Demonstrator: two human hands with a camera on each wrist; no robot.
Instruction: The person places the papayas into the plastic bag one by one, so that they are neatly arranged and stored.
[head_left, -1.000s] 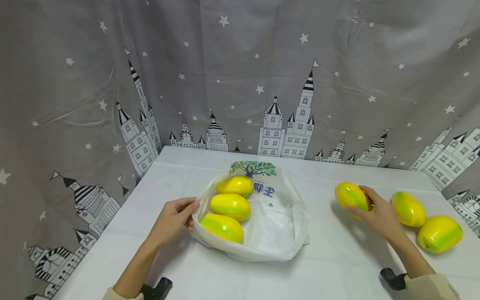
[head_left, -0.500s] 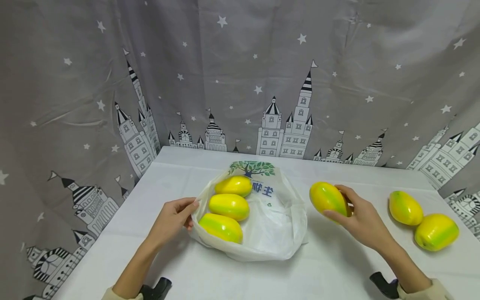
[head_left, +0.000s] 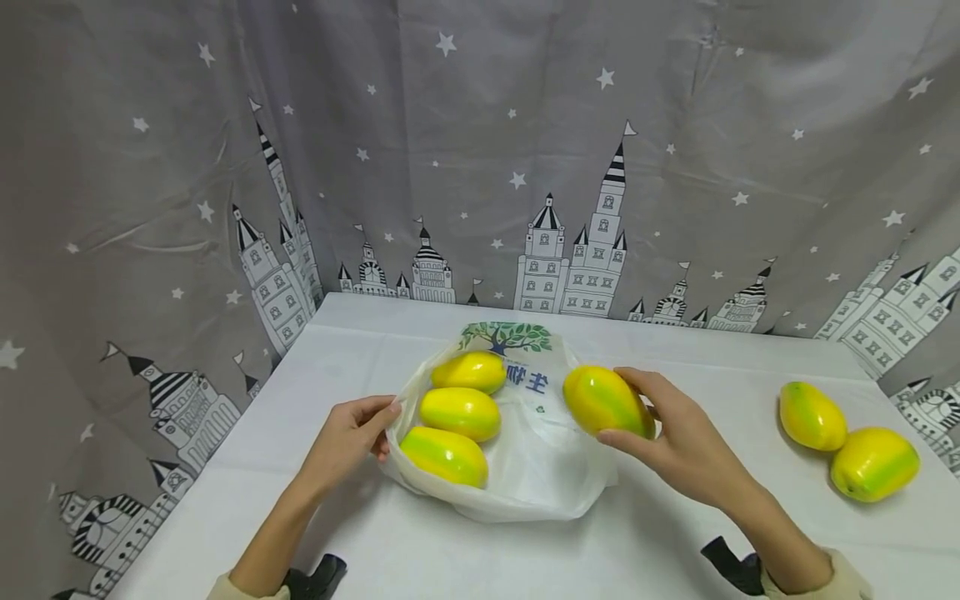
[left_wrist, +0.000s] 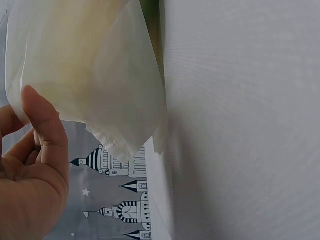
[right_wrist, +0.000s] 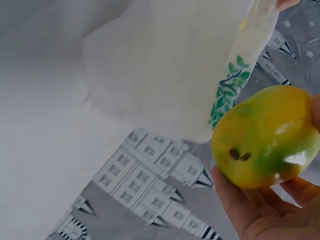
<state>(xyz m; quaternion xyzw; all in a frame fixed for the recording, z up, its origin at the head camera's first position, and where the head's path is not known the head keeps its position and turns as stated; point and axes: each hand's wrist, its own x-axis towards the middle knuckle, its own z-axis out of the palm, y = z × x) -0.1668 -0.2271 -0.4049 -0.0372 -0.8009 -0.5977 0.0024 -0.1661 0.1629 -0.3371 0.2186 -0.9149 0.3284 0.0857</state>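
Observation:
A white plastic bag [head_left: 536,467] with a printed green tree lies on the table, its mouth spread wide. Three yellow-green mangoes, among them a middle one [head_left: 459,414], rest in a column along its left inside. My left hand [head_left: 347,440] pinches the bag's left rim between thumb and fingers; in the left wrist view the thin plastic [left_wrist: 95,75] hangs from that hand [left_wrist: 37,160]. My right hand [head_left: 678,437] grips another mango [head_left: 603,400] over the bag's right edge. The right wrist view shows this mango's dark stem scar, with fingers underneath [right_wrist: 240,200].
Two more mangoes, a far one [head_left: 812,416] and a near one [head_left: 874,464], lie close together on the right of the white-covered table [head_left: 697,533]. A grey curtain [head_left: 480,125] with castles and stars stands behind and at the sides.
My right hand has carried its mango leftward from beside the two right-hand mangoes to over the bag's right edge. The left hand keeps its hold on the rim.

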